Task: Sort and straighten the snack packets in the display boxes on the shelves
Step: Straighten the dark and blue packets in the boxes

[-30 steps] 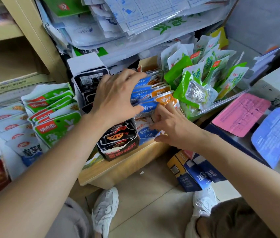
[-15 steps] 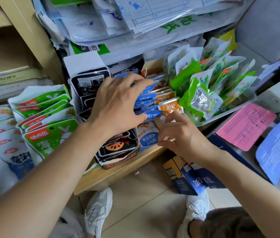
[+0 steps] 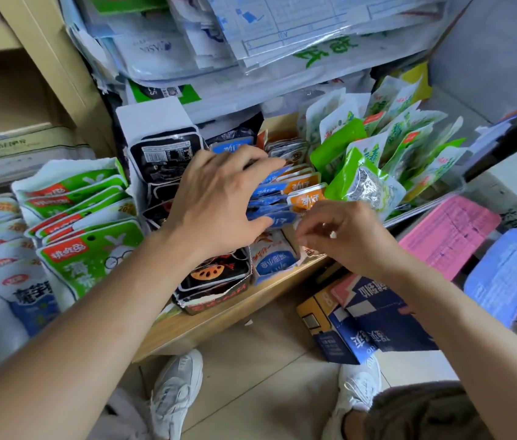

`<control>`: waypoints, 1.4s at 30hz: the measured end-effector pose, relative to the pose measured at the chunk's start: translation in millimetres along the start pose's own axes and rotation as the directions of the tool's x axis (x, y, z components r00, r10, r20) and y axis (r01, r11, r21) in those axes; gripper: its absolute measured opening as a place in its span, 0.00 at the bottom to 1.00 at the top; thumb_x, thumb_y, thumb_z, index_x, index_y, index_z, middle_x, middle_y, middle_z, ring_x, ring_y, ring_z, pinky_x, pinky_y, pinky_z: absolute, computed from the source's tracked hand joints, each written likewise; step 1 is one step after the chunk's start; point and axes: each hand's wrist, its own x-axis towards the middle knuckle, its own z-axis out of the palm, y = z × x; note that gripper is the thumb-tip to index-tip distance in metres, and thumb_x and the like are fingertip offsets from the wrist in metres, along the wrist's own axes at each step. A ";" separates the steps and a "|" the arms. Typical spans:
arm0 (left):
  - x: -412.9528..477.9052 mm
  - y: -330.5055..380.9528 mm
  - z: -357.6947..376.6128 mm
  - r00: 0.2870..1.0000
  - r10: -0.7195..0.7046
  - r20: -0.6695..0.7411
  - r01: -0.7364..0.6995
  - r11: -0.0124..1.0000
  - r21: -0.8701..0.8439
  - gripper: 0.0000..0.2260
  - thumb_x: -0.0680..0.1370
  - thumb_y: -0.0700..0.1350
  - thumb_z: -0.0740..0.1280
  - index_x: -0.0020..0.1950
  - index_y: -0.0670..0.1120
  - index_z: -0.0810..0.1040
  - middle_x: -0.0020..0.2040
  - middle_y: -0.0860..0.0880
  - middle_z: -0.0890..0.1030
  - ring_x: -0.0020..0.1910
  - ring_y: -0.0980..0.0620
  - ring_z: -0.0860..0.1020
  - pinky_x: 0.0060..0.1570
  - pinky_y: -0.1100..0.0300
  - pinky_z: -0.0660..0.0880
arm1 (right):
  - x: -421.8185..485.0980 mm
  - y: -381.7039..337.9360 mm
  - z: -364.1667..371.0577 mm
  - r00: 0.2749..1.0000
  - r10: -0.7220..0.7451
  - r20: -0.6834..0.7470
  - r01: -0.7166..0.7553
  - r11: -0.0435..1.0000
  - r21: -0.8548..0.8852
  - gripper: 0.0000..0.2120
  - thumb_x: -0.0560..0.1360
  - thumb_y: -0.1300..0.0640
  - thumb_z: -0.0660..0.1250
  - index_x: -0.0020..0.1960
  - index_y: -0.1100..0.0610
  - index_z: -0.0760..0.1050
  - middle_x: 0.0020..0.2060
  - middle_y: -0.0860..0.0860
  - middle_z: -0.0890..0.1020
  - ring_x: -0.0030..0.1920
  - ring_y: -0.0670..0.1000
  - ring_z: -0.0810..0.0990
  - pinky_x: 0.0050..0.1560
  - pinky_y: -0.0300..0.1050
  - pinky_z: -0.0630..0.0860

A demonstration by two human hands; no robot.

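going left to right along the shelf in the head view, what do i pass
white-and-blue packets → green rabbit packets → black packets → blue-and-orange packets → green see-through packets → pink sheet → blue sheet

1. Bright, even light fills the view. Colours are vivid, and the white papers (image 3: 298, 27) at the top are nearly washed out.
2. Shadows are soft. The floor (image 3: 266, 360) darkens just under the shelf edge (image 3: 219, 319), and the recess behind the packets is dark.
3. The clear packet (image 3: 368, 188) glints with small highlights.
4. The left grip (image 3: 216, 201) and the blue packets (image 3: 270, 188) it clasps are crisp. The right grip (image 3: 346, 239) is smeared by motion, and the blue sheet (image 3: 505, 277) at the right edge is blurred too.
5. Wide-angle distortion tilts the shelf post (image 3: 44, 58) and swells both forearms toward the lower corners.
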 end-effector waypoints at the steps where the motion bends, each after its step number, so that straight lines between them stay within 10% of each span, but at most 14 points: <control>1: 0.1 0.2 -0.2 1.000 -0.005 -0.003 0.005 1.000 0.003 0.36 0.69 0.60 0.75 0.75 0.55 0.70 0.68 0.55 0.74 0.59 0.49 0.76 0.61 0.52 0.64 | 0.2 0.3 2.5 0.998 -0.028 0.058 0.032 0.997 -0.069 0.08 0.71 0.56 0.78 0.49 0.53 0.85 0.46 0.46 0.82 0.44 0.45 0.78 0.45 0.35 0.72; 8: 0.3 -3.0 -2.4 1.000 -0.005 0.020 0.005 1.000 0.009 0.36 0.68 0.59 0.76 0.75 0.55 0.70 0.69 0.55 0.74 0.60 0.49 0.76 0.61 0.54 0.63 | -9.5 8.3 18.1 0.958 -0.250 0.137 0.285 0.865 -0.414 0.01 0.73 0.56 0.76 0.42 0.51 0.86 0.50 0.49 0.78 0.49 0.54 0.70 0.46 0.53 0.72; 17: -0.3 -3.3 -2.4 0.998 0.007 0.059 -0.005 0.999 -0.033 0.38 0.67 0.60 0.76 0.75 0.56 0.69 0.70 0.55 0.73 0.62 0.49 0.75 0.62 0.54 0.62 | -10.3 -0.8 6.3 0.990 0.066 -0.124 -0.058 0.996 0.070 0.02 0.73 0.61 0.76 0.45 0.55 0.85 0.42 0.45 0.84 0.41 0.43 0.80 0.40 0.32 0.72; 27: -2.1 3.5 -6.9 0.995 0.030 0.098 -0.017 0.991 -0.132 0.40 0.67 0.73 0.66 0.77 0.61 0.66 0.76 0.57 0.68 0.72 0.54 0.69 0.69 0.54 0.60 | 8.2 -15.5 10.3 0.894 0.242 -0.376 -0.127 0.944 0.305 0.03 0.75 0.64 0.73 0.48 0.58 0.84 0.37 0.52 0.86 0.37 0.49 0.86 0.42 0.53 0.84; 30: 0.1 4.5 2.0 1.000 0.009 -0.008 -0.010 0.994 -0.106 0.33 0.71 0.62 0.72 0.75 0.58 0.70 0.72 0.57 0.74 0.67 0.53 0.74 0.64 0.52 0.66 | 10.4 -23.8 13.4 0.859 0.292 -0.421 -0.096 0.899 0.427 0.06 0.74 0.64 0.75 0.48 0.59 0.81 0.39 0.51 0.84 0.37 0.53 0.86 0.41 0.55 0.84; 33: 0.5 4.1 5.4 0.998 0.007 -0.066 -0.014 0.995 -0.100 0.30 0.72 0.55 0.75 0.73 0.55 0.73 0.69 0.55 0.77 0.64 0.51 0.77 0.60 0.51 0.69 | 0.4 -23.6 15.0 0.851 0.127 -0.509 -0.034 0.982 0.188 0.10 0.71 0.59 0.78 0.46 0.56 0.77 0.38 0.50 0.80 0.37 0.50 0.81 0.38 0.49 0.80; 36: -0.2 5.3 6.5 0.998 0.018 -0.064 -0.024 0.996 -0.091 0.30 0.72 0.55 0.74 0.74 0.54 0.73 0.69 0.54 0.77 0.64 0.50 0.78 0.60 0.51 0.69 | -13.9 -12.9 19.8 0.966 -0.163 -0.202 0.112 0.963 -0.245 0.16 0.69 0.46 0.78 0.51 0.53 0.82 0.45 0.46 0.83 0.50 0.49 0.78 0.48 0.49 0.74; 38: 0.4 5.0 6.1 0.998 0.026 -0.055 -0.030 0.996 -0.089 0.30 0.73 0.56 0.72 0.74 0.54 0.72 0.69 0.54 0.77 0.64 0.50 0.77 0.60 0.50 0.69 | -20.2 -1.9 29.1 0.989 -0.135 0.056 0.145 0.852 -0.503 0.29 0.68 0.40 0.76 0.65 0.50 0.78 0.60 0.42 0.80 0.62 0.53 0.71 0.55 0.53 0.67; 42: 0.5 4.5 4.8 0.998 0.028 -0.059 -0.033 0.995 -0.093 0.30 0.72 0.61 0.64 0.74 0.55 0.72 0.69 0.55 0.77 0.64 0.51 0.77 0.60 0.50 0.70 | -23.1 4.9 49.3 0.991 -0.083 0.109 0.136 0.695 -0.706 0.35 0.70 0.40 0.72 0.74 0.49 0.69 0.70 0.42 0.73 0.68 0.58 0.64 0.58 0.56 0.59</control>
